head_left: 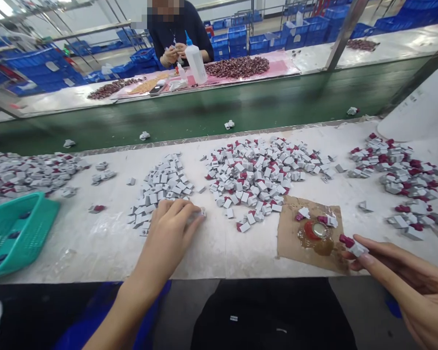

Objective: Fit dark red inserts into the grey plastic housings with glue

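Observation:
My left hand (173, 223) reaches over the table at the near right edge of a pile of grey parts (164, 180). Its fingers are curled together around a small grey piece (203, 212), mostly hidden by the fingertips. On the right, my right hand (397, 272) pinches a grey and dark-red part (354, 245) between thumb and fingers. Beside that hand lies a cardboard piece (288, 233) with a wet brown stain, a round metal-topped red object (319, 230) and two grey and red parts. A large pile of grey and red parts (251, 175) spreads behind the cardboard.
A green basket (40, 233) stands at the left, near another pile (25, 175). More parts (409, 180) lie at the right, by a white container (419, 107). Beyond the green conveyor (190, 116), which bears scattered parts, a person (180, 29) sits near a bottle (196, 61).

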Demonstrator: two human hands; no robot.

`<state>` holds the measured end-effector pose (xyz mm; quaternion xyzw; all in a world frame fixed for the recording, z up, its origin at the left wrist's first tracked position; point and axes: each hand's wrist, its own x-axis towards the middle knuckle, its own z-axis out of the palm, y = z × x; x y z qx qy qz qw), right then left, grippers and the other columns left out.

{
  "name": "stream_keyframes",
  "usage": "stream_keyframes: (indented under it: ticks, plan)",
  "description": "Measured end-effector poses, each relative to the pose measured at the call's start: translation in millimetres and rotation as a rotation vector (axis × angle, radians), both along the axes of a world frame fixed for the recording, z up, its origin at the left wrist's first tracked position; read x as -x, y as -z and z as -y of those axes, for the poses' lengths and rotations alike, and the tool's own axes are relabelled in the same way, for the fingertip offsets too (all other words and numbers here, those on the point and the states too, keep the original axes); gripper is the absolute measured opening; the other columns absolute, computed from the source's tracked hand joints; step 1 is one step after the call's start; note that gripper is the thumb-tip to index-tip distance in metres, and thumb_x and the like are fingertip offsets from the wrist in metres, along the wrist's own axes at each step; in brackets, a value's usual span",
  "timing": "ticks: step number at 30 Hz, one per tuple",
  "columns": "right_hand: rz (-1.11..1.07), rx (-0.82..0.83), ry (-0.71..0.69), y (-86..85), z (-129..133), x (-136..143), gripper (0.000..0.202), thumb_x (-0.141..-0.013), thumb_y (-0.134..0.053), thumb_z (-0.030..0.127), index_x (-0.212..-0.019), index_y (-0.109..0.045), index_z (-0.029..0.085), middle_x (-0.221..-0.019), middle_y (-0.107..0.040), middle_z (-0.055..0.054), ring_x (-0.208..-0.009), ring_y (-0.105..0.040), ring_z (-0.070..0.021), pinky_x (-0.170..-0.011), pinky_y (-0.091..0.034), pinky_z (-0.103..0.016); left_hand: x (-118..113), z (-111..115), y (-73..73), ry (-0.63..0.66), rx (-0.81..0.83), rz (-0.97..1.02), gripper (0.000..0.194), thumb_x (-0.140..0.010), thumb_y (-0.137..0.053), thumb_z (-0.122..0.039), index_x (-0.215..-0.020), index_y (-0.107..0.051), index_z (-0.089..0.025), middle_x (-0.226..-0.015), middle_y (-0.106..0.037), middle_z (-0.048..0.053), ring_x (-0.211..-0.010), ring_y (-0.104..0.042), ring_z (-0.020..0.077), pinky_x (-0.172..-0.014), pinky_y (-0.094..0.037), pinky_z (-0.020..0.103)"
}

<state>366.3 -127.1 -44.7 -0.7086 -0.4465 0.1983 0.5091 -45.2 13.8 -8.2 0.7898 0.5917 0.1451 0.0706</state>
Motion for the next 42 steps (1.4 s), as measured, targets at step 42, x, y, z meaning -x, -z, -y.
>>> stream_keyframes:
  ticks: [42]
  plan:
    - [0.001, -0.022, -0.147, -24.9, -30, 30, 0.015, -0.106, -0.087, 0.029, -0.117, -0.095, 0.033, -0.115, -0.092, -0.006, -0.103, -0.090, -0.0297, -0.085, -0.077, -0.043, -19, 37, 25.7, 0.284, 0.331, 0.328, 0.025, -0.114, -0.069, -0.040, -0.134, -0.083, -0.039, -0.135, -0.078, 0.006, -0.124, -0.078, 0.0297, -0.104, -0.065, 0.039]
